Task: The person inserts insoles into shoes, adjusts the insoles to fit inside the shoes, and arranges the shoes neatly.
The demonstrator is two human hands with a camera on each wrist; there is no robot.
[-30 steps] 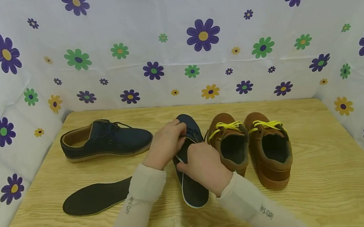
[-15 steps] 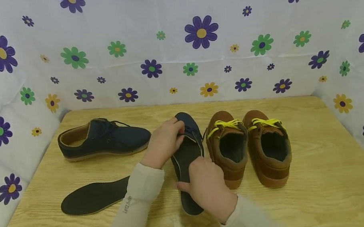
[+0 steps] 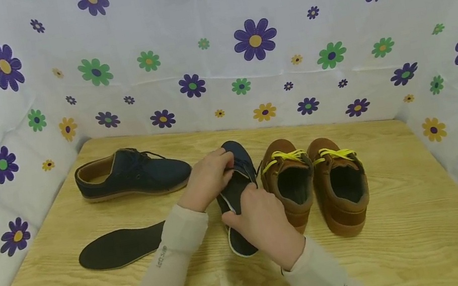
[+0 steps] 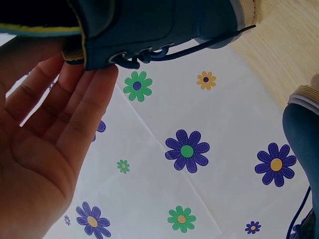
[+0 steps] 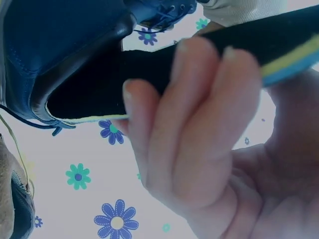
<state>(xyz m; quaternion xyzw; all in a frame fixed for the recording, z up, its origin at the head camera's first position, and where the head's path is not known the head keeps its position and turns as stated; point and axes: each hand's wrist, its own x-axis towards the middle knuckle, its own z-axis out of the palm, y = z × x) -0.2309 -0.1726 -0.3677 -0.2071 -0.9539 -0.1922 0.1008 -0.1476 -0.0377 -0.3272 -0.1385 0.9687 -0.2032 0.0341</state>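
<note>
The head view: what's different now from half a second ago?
The right hand has moved a little forward, toward the toe of the blue shoe. The near end of the black insole it holds has gone the same way, its pale rim now showing. Nothing was let go. The left hand, other blue shoe, loose insole and brown shoes stayed put.

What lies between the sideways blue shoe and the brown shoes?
In the head view, the other blue shoe lies there, an insole partly inside it; the left hand holds the shoe, the right hand the insole.
</note>
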